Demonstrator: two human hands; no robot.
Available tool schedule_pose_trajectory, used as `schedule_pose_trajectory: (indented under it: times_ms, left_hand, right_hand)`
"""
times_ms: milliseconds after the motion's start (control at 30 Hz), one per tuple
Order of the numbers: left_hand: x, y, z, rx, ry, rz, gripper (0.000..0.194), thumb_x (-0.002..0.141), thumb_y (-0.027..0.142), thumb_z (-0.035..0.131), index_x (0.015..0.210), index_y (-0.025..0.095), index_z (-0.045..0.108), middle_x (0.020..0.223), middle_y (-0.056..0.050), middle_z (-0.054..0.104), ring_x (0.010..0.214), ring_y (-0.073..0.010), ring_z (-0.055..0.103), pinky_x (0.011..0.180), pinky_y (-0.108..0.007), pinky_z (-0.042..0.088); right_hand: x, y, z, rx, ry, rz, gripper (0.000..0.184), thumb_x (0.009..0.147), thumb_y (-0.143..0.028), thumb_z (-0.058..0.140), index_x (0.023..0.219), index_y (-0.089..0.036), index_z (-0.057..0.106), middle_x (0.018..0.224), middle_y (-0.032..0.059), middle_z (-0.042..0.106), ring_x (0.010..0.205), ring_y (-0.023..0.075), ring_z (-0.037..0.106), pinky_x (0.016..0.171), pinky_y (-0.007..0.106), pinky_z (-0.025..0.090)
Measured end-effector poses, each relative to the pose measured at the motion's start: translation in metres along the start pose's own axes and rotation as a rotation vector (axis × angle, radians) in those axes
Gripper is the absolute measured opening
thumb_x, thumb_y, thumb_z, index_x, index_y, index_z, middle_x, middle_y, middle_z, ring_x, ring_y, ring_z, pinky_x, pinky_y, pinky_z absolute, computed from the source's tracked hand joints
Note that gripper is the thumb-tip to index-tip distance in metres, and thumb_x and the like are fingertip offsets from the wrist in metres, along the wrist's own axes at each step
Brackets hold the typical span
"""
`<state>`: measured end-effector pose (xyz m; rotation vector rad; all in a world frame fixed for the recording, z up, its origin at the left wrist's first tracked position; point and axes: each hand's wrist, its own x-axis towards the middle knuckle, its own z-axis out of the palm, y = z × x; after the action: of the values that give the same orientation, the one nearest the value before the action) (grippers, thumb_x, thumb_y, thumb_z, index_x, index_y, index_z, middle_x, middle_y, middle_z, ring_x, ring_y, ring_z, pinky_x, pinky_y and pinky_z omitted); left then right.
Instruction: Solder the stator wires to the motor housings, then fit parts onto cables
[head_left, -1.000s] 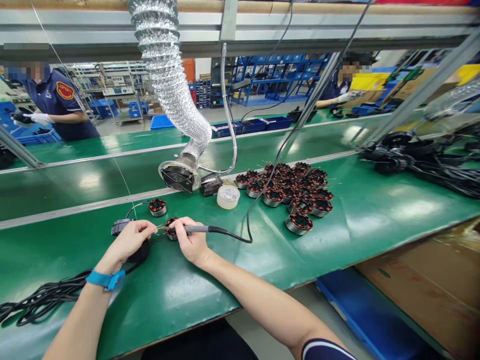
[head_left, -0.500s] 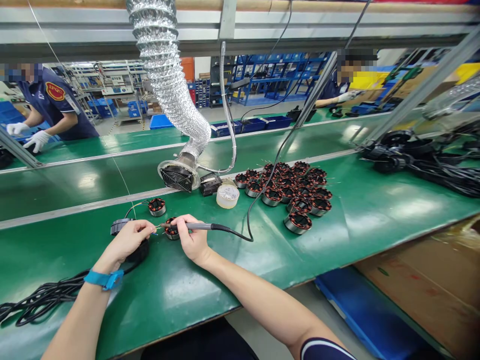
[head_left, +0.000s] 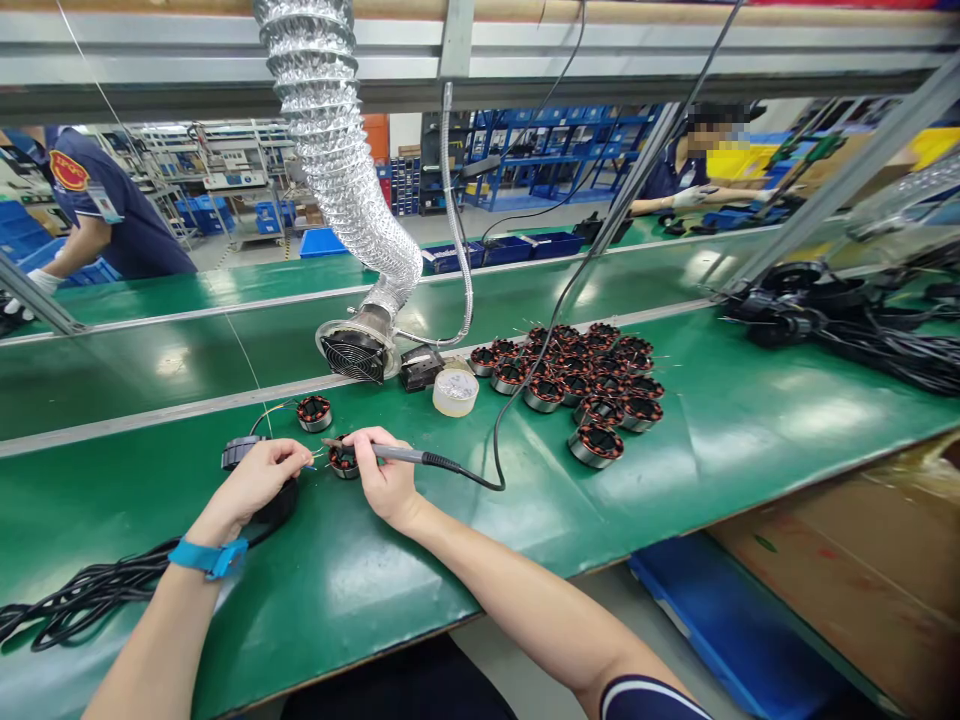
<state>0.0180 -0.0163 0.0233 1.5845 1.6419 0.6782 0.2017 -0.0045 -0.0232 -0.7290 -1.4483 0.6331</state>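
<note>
My right hand (head_left: 385, 478) is closed around a soldering iron (head_left: 397, 453), its tip pointing left, close to some thin wires (head_left: 318, 455). My left hand (head_left: 262, 480) pinches those wires between thumb and fingertips. A copper-wound motor stator (head_left: 344, 461) sits on the bench just under the iron, partly covered by my right hand. Another stator (head_left: 313, 413) stands a little behind it, with thin wires running left. A grey and black round housing (head_left: 238, 450) is partly hidden behind my left hand. Whether the iron's tip touches the wires I cannot tell.
Several stators (head_left: 585, 375) are grouped right of centre. A fume duct with a fan (head_left: 355, 355) hangs over the bench beside a roll of clear tape (head_left: 455, 393). Black cables (head_left: 97, 595) lie at the left. Two co-workers (head_left: 120, 205) are across the line.
The soldering iron's tip has lifted slightly away from the wire ends; its cable has shifted a little. My left hand is nearly still. The co-worker at left has leaned further left.
</note>
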Motion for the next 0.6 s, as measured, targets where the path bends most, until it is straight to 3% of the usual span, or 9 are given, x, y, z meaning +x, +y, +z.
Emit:
schedule_pose_trajectory:
  times_ms: [600]
  left_hand:
    - [0.0018, -0.0041, 0.0003, 0.013, 0.012, 0.027, 0.039, 0.071, 0.055, 0.059, 0.068, 0.016, 0.067, 0.061, -0.001, 0.059, 0.062, -0.0173, 0.05, 0.06, -0.027, 0.036]
  right_hand:
    - [0.001, -0.001, 0.0, -0.076, -0.034, 0.002, 0.026, 0.096, -0.03, 0.046, 0.089, -0.019, 0.069, 0.08, 0.0035, 0.073, 0.071, 0.0155, 0.069, 0.07, 0.025, 0.055]
